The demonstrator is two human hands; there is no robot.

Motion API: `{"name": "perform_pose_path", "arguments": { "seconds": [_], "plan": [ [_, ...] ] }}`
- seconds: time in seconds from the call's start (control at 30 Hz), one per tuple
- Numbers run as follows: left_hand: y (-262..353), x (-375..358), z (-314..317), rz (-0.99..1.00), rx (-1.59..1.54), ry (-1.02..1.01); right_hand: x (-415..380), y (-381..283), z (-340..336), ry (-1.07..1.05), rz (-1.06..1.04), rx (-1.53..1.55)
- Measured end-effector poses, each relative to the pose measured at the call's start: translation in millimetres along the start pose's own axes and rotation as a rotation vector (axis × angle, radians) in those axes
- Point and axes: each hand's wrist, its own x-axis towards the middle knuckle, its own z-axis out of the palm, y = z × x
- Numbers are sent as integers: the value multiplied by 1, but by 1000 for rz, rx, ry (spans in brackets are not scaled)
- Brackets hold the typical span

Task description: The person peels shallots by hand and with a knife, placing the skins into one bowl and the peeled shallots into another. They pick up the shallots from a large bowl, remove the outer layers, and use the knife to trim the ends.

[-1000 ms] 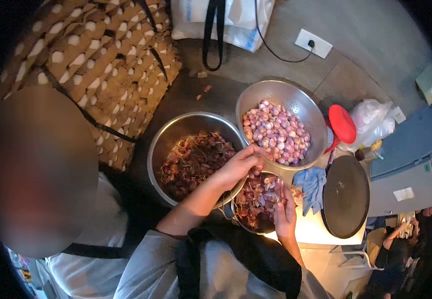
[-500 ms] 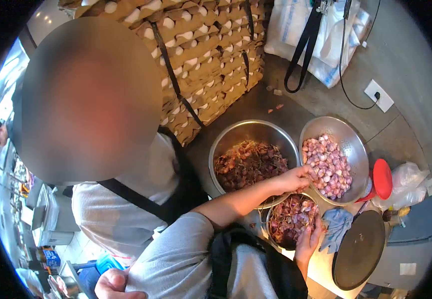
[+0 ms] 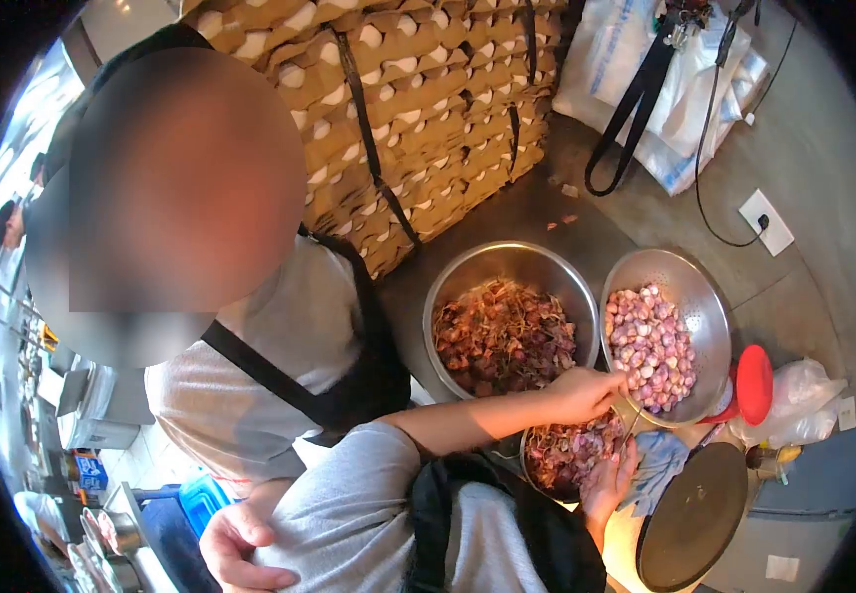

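Note:
My left hand (image 3: 591, 393) reaches across at the near rim of a steel colander (image 3: 702, 287), fingertips pinched together; what they hold is too small to make out. The colander holds many peeled, pinkish shallots (image 3: 650, 346). Below it, my right hand (image 3: 614, 481) curls at the right side of a smaller bowl (image 3: 537, 486) of unpeeled shallots (image 3: 571, 455). A thin line shows just above its fingers. A large steel bowl (image 3: 438, 296) of brown skins (image 3: 502, 336) stands behind my left forearm.
A blue glove (image 3: 657, 465) and a round dark lid (image 3: 693, 519) lie close to my right hand. Right of the colander are a red cup (image 3: 754, 385) and a plastic bag (image 3: 799, 395). Stacked egg trays (image 3: 428, 119) rise behind. Another person (image 3: 280, 326) stands at left, a hand (image 3: 240, 549) low beside my sleeve.
The view has shifted, so the bowls sit slightly lower and further right. My left hand stays by the colander's rim, and my right hand stays at the smaller bowl. The other person's hand shows more.

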Motion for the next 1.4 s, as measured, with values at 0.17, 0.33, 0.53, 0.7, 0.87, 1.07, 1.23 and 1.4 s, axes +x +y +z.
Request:
{"name": "perform_pose_path", "arguments": {
  "seconds": [0.17,0.33,0.53,0.7,0.87,1.07,1.23,1.4],
  "plan": [
    [0,-1,2,42,19,22,1,4,-9,-25,10,-31],
    [6,-2,-3,37,41,2,10,19,-17,-24,-23,1],
    [5,-3,-3,27,55,-33,2,8,-9,-56,-19,-25],
    [4,-4,-1,61,59,-5,3,12,-12,-55,-35,-23],
    [5,-4,-4,49,85,-48,-2,1,-2,-43,-31,-57],
    [8,-4,-5,51,100,-52,0,4,-5,-43,-14,-52],
    [7,-5,-3,57,160,-51,8,18,-16,-58,-33,3],
    [5,-5,-1,61,158,-54,6,15,-14,-85,-19,19]
  ]
}}
